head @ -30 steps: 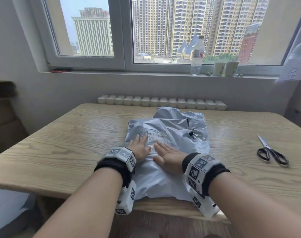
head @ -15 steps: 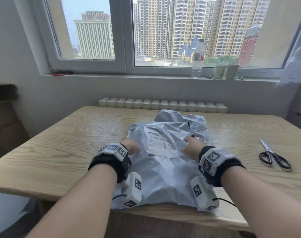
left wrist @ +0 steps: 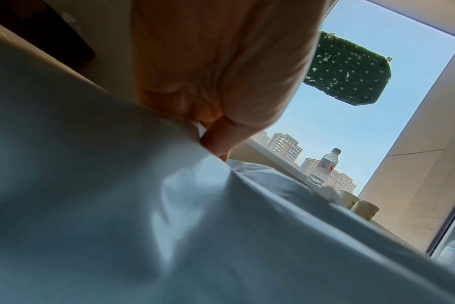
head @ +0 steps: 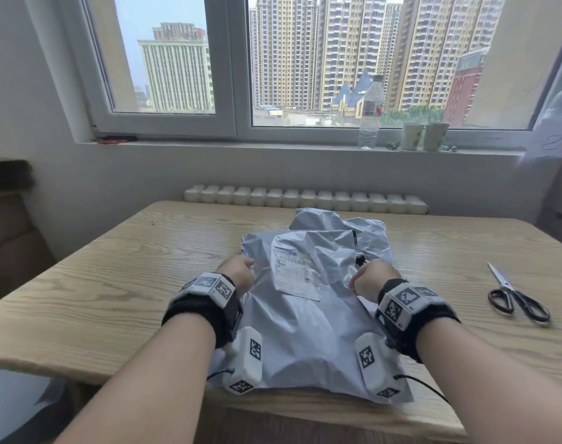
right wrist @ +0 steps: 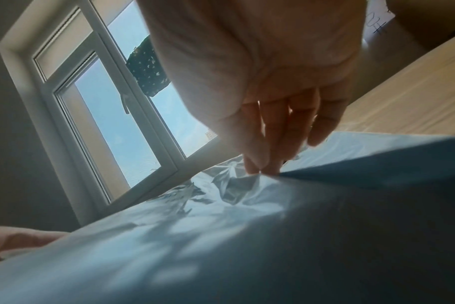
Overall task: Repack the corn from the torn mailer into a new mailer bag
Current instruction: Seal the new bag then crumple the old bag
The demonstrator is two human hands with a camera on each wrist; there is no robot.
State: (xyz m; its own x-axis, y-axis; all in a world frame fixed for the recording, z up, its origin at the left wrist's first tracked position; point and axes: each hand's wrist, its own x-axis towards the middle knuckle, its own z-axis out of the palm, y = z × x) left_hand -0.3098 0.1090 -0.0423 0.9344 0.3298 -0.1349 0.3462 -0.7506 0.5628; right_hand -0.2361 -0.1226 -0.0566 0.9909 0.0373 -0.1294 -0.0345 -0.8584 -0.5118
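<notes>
Left hand (head: 238, 274) pinching grey mailer's (head: 305, 328) left edge, right hand (head: 367, 278) pinching its right edge

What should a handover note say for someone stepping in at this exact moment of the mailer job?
Left hand: fingers curled, gripping the left edge of the grey mailer.
Right hand: fingers pinching crinkled plastic at the mailer's right edge.
The mailer lies on the wooden table, shipping label facing up. A second grey bag is bunched just behind it. Scissors lie untouched to the right.
Done: hard to judge; the corn is not visible and I cannot tell which bag is the torn one.
Left: likely check where the corn is, then finish the transfer.
</notes>
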